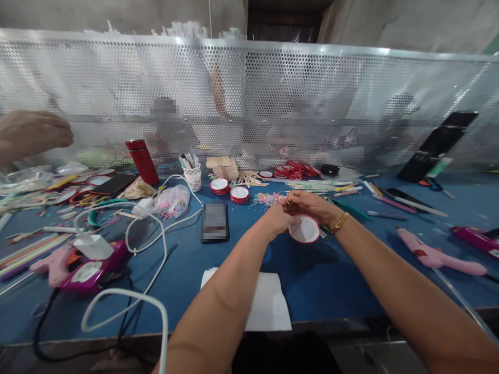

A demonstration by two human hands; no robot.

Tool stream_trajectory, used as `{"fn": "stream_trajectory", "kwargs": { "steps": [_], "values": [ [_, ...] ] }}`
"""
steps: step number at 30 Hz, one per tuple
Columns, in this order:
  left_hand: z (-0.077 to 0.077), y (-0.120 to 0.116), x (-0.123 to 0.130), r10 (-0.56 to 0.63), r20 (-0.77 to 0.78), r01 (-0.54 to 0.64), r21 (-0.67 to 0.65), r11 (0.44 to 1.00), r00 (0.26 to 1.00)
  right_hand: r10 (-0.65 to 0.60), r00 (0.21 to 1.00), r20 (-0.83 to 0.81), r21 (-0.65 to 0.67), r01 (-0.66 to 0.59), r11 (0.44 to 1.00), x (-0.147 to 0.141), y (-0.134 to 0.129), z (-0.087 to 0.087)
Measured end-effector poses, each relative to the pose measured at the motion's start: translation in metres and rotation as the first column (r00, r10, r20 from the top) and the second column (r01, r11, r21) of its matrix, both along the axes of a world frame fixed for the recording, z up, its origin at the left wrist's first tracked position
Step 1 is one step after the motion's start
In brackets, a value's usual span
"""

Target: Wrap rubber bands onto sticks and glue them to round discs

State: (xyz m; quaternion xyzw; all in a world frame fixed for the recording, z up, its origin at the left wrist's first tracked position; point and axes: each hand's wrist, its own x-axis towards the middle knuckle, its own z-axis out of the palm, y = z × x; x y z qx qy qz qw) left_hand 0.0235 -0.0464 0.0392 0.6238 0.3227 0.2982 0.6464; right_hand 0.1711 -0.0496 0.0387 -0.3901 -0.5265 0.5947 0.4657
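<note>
A small round drum-like piece (304, 230) with a white face and red rim is tilted towards me just above the blue table. My left hand (277, 217) is closed on its left edge. Fingers pinched, my right hand (310, 204) meets the left one at the upper edge of the piece; whatever lies between those fingertips is hidden. Behind the hands is a scatter of small coloured bands or beads (267, 199). Two similar red-sided pieces, one (219, 186) behind the other (239, 195), sit left of it.
A phone (214, 222) and white paper (268, 304) lie nearer me. White cables loop around a purple power strip (88, 270) at left. A pink glue gun (440, 253) rests at right. A red flask (142, 162) and perforated screen (268, 104) stand behind; another person's hand (35, 136) is far left.
</note>
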Motion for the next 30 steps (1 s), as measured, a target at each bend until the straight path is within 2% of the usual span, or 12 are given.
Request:
{"fn": "stream_trajectory", "kwargs": {
  "steps": [3,6,9,15,19,21,25,30],
  "values": [
    [-0.001,0.001,-0.001,0.014,0.045,-0.015,0.035,0.999,0.999,-0.062,0.998,-0.008,0.01,0.062,0.998,0.001,0.003,-0.003],
    [-0.003,0.004,-0.003,0.075,-0.061,-0.067,0.121,0.99,0.995,-0.148,0.989,-0.027,0.017,0.148,0.989,0.006,0.007,-0.008],
    [-0.008,0.008,-0.003,0.108,-0.12,-0.083,0.202,0.976,0.987,-0.194,0.981,0.023,0.022,0.194,0.981,0.008,0.009,-0.01],
    [-0.014,0.015,0.001,0.225,0.002,-0.22,0.208,0.953,0.974,-0.183,0.97,0.162,0.062,0.175,0.983,0.008,0.006,-0.006],
    [-0.015,0.019,0.0,0.185,0.015,-0.184,0.236,0.954,0.983,-0.205,0.949,0.239,0.109,0.184,0.977,0.01,0.007,-0.007],
    [-0.017,0.022,0.0,0.21,0.018,-0.207,0.25,0.946,0.978,-0.204,0.947,0.248,0.121,0.178,0.977,0.011,0.007,-0.008],
    [-0.018,0.026,-0.001,0.282,0.041,-0.284,0.219,0.934,0.959,-0.198,0.952,0.234,0.105,0.178,0.978,0.011,0.009,-0.009],
    [-0.007,0.02,-0.004,0.347,0.055,-0.35,0.071,0.934,0.936,-0.182,0.963,0.201,0.083,0.168,0.982,0.009,0.007,-0.006]
  ]
}}
